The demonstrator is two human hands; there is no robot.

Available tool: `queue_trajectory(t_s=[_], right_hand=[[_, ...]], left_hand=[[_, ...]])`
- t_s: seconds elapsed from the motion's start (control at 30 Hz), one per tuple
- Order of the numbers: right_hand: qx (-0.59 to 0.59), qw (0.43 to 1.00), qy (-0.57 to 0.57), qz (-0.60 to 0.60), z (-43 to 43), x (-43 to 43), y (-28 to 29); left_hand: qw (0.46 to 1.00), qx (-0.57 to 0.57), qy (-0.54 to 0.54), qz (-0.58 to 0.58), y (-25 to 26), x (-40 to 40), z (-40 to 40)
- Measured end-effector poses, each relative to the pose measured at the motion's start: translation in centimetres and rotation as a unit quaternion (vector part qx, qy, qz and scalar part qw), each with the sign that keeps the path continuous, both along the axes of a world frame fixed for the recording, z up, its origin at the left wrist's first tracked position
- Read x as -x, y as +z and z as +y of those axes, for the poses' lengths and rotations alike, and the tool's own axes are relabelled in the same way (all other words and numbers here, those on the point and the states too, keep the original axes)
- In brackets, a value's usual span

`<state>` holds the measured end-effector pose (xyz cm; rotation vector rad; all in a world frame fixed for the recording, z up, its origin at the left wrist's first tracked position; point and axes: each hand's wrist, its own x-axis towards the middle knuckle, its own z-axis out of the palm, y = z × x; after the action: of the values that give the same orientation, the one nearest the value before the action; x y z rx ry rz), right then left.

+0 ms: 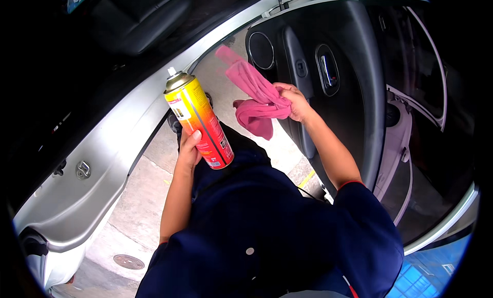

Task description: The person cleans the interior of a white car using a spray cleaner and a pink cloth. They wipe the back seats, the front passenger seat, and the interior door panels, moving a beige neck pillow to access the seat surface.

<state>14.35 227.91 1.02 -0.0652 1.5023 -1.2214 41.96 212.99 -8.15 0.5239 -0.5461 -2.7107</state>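
Note:
My left hand grips a yellow and red aerosol can around its lower half. The can leans with its white nozzle up and to the left, and it bears printed writing. No cap covers the nozzle. In my right hand is a bunched pink cloth. One end of the cloth reaches up and to the left, slightly blurred, while a fold hangs below the fist. The cloth is apart from the can and close to the inner panel of a car door.
An open car door with a black panel, chrome inner handle and speaker stands at my right. To the left runs the silver door sill, with a door striker on the pillar. A black seat lies beyond. Concrete floor is underfoot.

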Motion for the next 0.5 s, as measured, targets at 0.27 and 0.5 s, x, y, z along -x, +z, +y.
queue_trajectory(t_s=[0.27,0.5], right_hand=[[0.171,0.975,-0.066,0.125,-3.9,-9.3,3.7],[0.214,0.955,-0.114,-0.171,-4.9,-12.3,1.5]], left_hand=[[0.983,-0.082,-0.023,0.164,2.1,2.2,-0.1],[0.986,-0.058,-0.068,0.140,4.0,1.7,0.1]])
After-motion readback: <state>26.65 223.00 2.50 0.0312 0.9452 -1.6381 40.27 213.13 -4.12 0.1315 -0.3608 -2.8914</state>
